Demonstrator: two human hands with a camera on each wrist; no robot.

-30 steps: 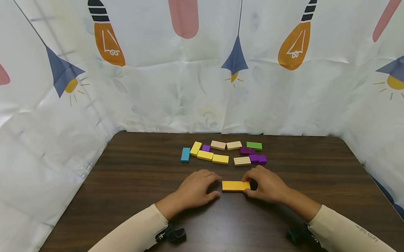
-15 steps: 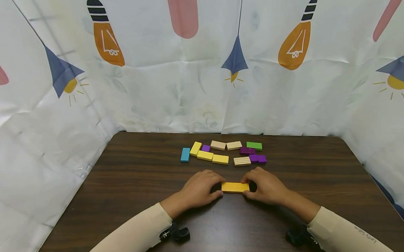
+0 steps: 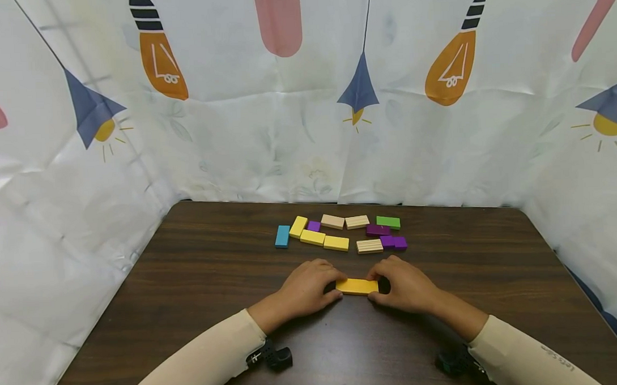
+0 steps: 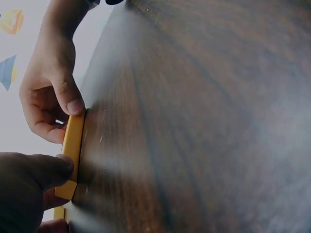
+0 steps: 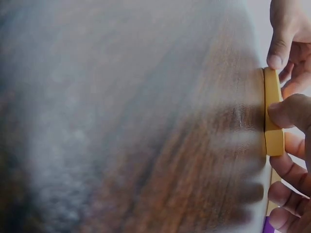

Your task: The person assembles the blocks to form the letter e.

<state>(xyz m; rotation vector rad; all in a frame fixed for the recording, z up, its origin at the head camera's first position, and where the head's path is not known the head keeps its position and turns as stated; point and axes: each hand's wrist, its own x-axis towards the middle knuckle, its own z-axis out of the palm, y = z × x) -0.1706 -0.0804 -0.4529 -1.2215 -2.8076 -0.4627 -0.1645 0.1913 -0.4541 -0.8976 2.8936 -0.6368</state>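
A long, flat orange-yellow block lies crosswise on the dark wooden table. My left hand pinches its left end between thumb and fingers. At the right end, my right hand grips it the same way. In the left wrist view the block runs between both thumbs, low against the tabletop. The right wrist view shows the block from the other end, with a thumb pressed on its near side. Whether it is one piece or two laid end to end, I cannot tell.
Beyond the hands lie several small blocks: a blue one, yellow ones, plain wooden ones, purple ones and a green one. A white printed cloth hangs behind the table.
My left hand has moved right and taken hold of the block's left end, which it stood apart from before. The block and right hand have shifted slightly left.
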